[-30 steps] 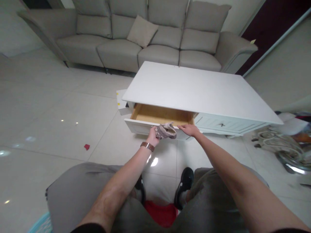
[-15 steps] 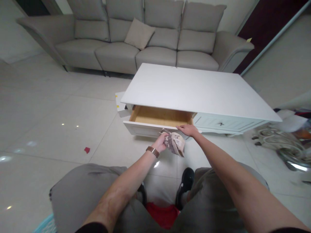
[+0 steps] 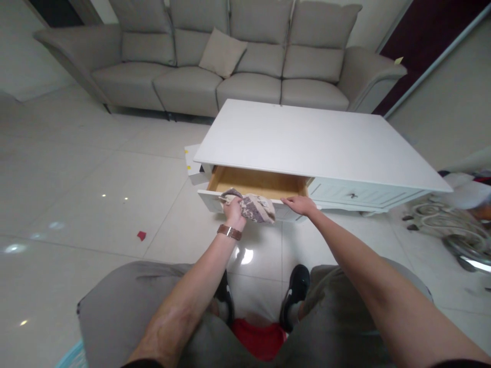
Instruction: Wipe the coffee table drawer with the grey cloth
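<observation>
A patterned beige and purple-grey cloth (image 3: pixel 259 207) is bunched in my left hand (image 3: pixel 233 214), its fingers wrapped round it. The cloth hangs against the top edge of a pulled-out drawer (image 3: pixel 209 199), covering part of the front panel. My right hand (image 3: pixel 300 205) grips the right end of that same edge, fingers hooked over the rim. Bare light wood shows inside the drawer. It belongs to a white coffee table (image 3: pixel 307 138), whose second drawer (image 3: pixel 353 196) on the right is closed.
Behind the table stands a grey sofa (image 3: pixel 187 84) with a beige cushion (image 3: pixel 222 52). A white box (image 3: pixel 193 159) sits by the table's left end. A red scrap (image 3: pixel 141 235) lies on the tiles; a red object (image 3: pixel 261 340) is between my feet. Clutter (image 3: pixel 448 220) fills the right side.
My left hand has moved left and slightly up with the cloth, along the drawer's front edge. The right hand has stayed on the edge, and the drawer looks equally far out.
</observation>
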`<action>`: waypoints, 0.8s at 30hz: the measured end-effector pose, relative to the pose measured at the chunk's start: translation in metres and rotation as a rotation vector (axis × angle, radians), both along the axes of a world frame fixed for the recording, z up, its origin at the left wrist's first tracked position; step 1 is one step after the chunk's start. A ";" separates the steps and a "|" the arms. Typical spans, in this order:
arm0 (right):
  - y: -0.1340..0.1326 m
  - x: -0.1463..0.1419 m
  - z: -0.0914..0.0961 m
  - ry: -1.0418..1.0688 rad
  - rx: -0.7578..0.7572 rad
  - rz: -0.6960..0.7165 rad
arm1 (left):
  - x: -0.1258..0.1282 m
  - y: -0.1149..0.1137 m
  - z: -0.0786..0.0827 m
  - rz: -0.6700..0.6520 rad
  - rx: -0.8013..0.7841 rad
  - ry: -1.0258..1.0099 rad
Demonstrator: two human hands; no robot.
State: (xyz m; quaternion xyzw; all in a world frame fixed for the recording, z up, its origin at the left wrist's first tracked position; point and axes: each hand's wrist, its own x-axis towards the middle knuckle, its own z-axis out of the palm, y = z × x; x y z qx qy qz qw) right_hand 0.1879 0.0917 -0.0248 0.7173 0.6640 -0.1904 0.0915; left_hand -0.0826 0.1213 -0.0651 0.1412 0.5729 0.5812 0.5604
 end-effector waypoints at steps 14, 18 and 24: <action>-0.001 -0.002 0.003 0.010 0.012 0.003 | -0.142 0.027 -0.005 0.091 0.281 0.961; -0.001 -0.002 0.002 0.012 0.018 0.003 | -0.147 0.032 -0.010 0.108 0.252 0.957; -0.001 -0.002 0.003 -0.004 0.006 0.001 | -0.156 0.041 -0.038 0.041 0.132 0.762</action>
